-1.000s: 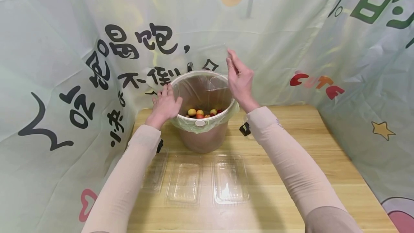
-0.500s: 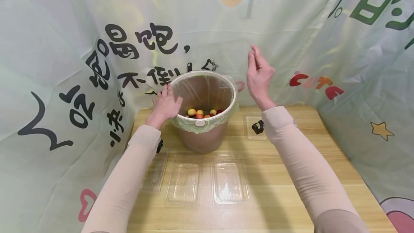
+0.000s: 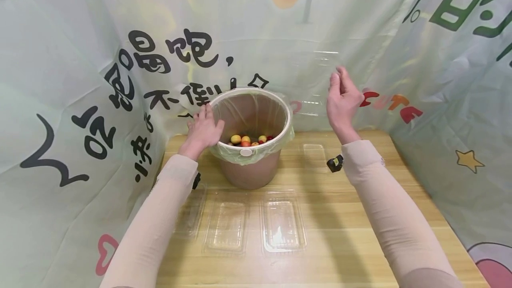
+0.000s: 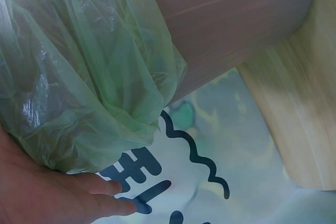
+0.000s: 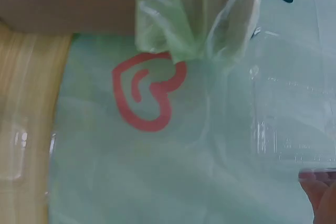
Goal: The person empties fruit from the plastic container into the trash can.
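Fruit lies in bin [image 3: 250, 114]; our left hand [image 3: 204, 130] rests flat on it, right hand [image 3: 343, 99] pinches empty tray [image 3: 318, 81]; 3 trays [image 3: 256, 226] wait on worktop [image 3: 344, 217].

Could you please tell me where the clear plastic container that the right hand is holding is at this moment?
In the head view the clear plastic container is held up in the air by the right hand, just right of the lined bucket and in front of the printed backdrop.
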Action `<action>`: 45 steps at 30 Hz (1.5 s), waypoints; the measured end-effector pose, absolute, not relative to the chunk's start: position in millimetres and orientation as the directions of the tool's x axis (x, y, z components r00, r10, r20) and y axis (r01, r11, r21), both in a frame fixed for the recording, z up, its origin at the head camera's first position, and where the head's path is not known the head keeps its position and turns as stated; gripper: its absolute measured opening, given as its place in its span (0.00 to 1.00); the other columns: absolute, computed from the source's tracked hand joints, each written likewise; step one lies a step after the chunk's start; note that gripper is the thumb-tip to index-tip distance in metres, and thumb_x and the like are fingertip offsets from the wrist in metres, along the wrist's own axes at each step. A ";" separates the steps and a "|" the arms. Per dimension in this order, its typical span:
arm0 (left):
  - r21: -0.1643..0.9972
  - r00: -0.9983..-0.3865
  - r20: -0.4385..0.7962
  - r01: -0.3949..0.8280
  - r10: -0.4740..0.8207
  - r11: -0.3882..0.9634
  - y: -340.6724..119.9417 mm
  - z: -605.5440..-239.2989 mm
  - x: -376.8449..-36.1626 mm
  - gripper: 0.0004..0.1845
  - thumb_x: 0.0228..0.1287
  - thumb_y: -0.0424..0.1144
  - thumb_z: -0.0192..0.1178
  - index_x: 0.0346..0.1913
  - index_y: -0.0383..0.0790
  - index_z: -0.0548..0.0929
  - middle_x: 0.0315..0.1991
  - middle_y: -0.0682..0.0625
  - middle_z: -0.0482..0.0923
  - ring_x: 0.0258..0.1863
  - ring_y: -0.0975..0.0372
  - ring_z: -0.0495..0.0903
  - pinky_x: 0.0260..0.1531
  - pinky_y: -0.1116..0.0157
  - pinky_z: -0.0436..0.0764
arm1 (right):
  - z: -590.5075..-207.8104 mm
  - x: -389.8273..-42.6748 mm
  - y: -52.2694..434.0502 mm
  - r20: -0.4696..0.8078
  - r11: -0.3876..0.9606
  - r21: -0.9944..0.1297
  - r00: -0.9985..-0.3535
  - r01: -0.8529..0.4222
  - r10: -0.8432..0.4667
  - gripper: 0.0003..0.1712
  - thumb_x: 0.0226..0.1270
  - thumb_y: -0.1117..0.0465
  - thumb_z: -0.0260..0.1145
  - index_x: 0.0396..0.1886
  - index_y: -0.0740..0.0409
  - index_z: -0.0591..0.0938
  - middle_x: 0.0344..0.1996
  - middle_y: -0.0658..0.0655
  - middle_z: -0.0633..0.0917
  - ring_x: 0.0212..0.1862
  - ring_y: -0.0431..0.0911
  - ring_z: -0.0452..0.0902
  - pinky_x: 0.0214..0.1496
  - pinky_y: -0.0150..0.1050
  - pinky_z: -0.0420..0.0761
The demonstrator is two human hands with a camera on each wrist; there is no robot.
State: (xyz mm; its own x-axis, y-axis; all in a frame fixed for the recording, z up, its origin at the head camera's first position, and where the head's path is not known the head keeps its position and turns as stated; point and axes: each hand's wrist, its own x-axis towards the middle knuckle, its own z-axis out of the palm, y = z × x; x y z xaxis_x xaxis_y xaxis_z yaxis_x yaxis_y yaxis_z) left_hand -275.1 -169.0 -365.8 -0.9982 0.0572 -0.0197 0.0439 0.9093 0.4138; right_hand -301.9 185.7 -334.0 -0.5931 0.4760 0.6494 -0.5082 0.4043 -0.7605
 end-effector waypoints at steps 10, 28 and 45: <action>0.415 -0.998 -0.032 0.036 0.054 0.909 -168.9 -364.3 -273.9 0.45 0.80 0.56 0.35 0.84 0.30 0.35 0.86 0.33 0.31 0.84 0.32 0.38 0.80 0.31 0.40 | -346.7 -284.7 214.7 0.506 0.332 -0.862 -0.684 -0.383 0.525 0.17 0.81 0.50 0.61 0.59 0.47 0.88 0.41 0.50 0.89 0.45 0.38 0.86 0.48 0.28 0.87; 0.407 -0.998 -0.027 0.041 0.057 0.913 -169.1 -365.1 -274.0 0.45 0.80 0.57 0.34 0.84 0.30 0.35 0.86 0.34 0.31 0.84 0.32 0.38 0.80 0.31 0.40 | -387.1 -260.3 232.3 0.362 0.368 -0.908 -0.815 -0.199 0.453 0.22 0.82 0.52 0.56 0.65 0.54 0.86 0.46 0.62 0.90 0.43 0.39 0.90 0.39 0.21 0.84; 0.400 -0.998 -0.023 0.040 0.053 0.916 -169.3 -366.6 -276.0 0.45 0.79 0.57 0.34 0.84 0.30 0.36 0.86 0.34 0.32 0.84 0.32 0.39 0.80 0.31 0.41 | -439.6 -226.3 265.7 0.237 0.471 -0.881 -0.904 -0.045 0.357 0.26 0.84 0.54 0.51 0.69 0.63 0.80 0.52 0.75 0.88 0.32 0.23 0.81 0.31 0.20 0.82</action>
